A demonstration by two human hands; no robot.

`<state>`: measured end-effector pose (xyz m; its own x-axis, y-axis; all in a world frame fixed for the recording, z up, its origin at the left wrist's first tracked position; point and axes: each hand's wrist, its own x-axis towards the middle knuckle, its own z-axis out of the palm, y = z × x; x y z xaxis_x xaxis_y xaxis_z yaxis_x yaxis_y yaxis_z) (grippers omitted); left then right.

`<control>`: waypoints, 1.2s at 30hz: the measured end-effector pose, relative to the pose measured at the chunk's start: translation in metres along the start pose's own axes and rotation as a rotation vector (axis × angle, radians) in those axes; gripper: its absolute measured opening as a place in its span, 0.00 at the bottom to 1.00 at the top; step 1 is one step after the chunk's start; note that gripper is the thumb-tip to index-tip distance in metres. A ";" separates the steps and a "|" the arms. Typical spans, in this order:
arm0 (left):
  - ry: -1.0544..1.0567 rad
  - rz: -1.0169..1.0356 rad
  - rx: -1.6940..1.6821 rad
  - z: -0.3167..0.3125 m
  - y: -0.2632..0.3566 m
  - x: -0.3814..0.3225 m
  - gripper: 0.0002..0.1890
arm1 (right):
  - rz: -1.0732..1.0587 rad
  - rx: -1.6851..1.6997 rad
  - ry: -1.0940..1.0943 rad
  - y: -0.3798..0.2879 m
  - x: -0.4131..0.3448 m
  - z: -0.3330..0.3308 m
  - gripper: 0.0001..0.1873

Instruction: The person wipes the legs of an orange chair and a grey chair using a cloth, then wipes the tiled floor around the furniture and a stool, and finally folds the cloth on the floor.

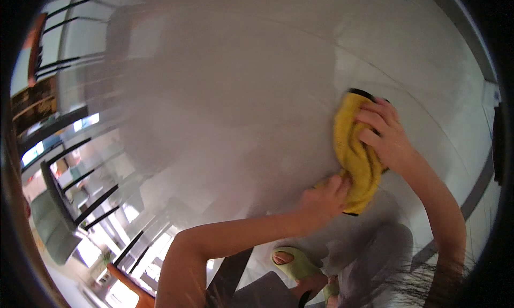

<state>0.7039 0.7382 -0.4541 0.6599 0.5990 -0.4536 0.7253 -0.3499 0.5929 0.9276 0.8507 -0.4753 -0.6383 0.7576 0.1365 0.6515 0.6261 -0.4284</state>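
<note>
A yellow cloth (349, 143) with black edging lies bunched on the glossy tiled floor (225, 107), right of the middle of the view. My right hand (381, 131) presses on its upper part, fingers bent over the folds. Slightly blurred, my left hand (327, 199) grips the lower left edge of the cloth. Parts of the cloth under both hands are hidden.
Below the hands are my feet in green slippers (295, 264). Chairs with dark legs, one with a grey seat (54, 223), stand along the left. A dark strip (478, 191) crosses the floor at the right, near a wall edge.
</note>
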 end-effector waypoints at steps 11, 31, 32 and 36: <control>0.109 -0.096 0.048 0.005 -0.002 -0.001 0.37 | -0.063 -0.028 0.251 0.001 0.014 0.025 0.05; 0.185 -0.279 0.340 0.052 0.061 -0.054 0.42 | 0.583 -0.225 0.391 -0.143 -0.243 0.044 0.23; 0.150 -0.302 0.326 0.071 0.071 -0.070 0.43 | 0.621 -0.202 0.375 -0.165 -0.258 0.045 0.22; 0.046 -0.333 0.318 0.114 0.104 -0.120 0.44 | 0.634 -0.037 0.329 -0.211 -0.297 0.039 0.22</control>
<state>0.7223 0.5480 -0.4137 0.3769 0.7451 -0.5503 0.9251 -0.3324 0.1835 0.9638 0.4862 -0.4601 0.0210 0.9905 0.1360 0.8735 0.0480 -0.4844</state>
